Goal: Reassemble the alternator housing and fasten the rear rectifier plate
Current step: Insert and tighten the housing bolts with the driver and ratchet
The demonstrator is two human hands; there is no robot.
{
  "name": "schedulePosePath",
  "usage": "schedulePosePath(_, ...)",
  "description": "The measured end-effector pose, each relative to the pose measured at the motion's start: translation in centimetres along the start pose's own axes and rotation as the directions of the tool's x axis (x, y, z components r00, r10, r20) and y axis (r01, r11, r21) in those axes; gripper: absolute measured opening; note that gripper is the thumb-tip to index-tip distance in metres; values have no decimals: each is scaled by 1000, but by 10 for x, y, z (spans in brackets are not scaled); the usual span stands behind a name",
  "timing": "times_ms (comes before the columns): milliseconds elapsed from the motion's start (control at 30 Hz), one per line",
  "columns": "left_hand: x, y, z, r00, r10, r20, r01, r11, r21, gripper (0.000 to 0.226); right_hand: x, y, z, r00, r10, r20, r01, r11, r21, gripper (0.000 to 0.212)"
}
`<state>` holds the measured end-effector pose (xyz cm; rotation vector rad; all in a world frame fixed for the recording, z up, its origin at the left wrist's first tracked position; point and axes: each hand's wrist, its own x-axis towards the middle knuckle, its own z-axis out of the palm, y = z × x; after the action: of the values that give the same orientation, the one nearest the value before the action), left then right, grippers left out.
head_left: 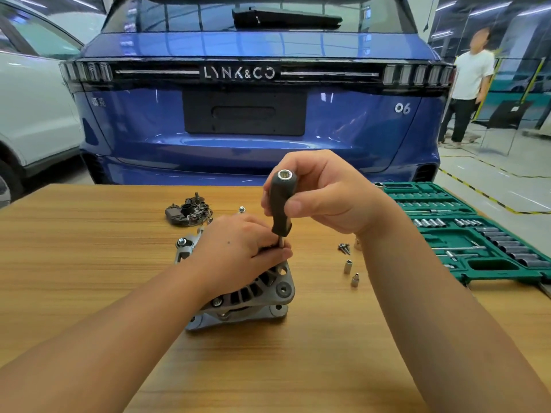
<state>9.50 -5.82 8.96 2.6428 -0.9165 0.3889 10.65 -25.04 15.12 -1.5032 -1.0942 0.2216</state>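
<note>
Two bare forearms are seen entering from the lower edge, with no sleeves, gloves, watch or rings shown on them. A small dark mole is seen on the back of the left hand. The nails of the right hand are kept short.

Light: bright, even, from overhead strips
Glare: streaks on the blue car
Edges: bowed by wide lens
Blur: person at right soft
</note>
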Motion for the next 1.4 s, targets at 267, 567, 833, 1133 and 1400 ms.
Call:
schedulePosePath(267, -4, 2, -1, 998, 31, -53, -34, 998, -58, 39, -4, 5, 14, 977, -130, -170, 109, 986, -128, 21)
schedulePosePath(567, -5, 5, -2, 999, 18, -50, -20, 999, -31, 37, -11, -3, 9, 946, -175, -274, 51, 912, -407, 44)
schedulePosePath(833, -6, 7, -4, 999, 36, -14, -35, 999, 21, 42, -17, 8, -4, 993, 20, 120, -28, 997, 68, 46)
schedulePosePath(1133, -6, 6, -3, 996, 78, -34, -78, 997, 4, 58, -10, 17, 1, 990, -10, 138, -20, 977, 214, 37)
schedulePosePath(1400, -5, 1, 1, 994, 63, -86, -67, 996, -51, 25, -11, 4, 14, 988, -72, -136, 66, 997, -43, 21)
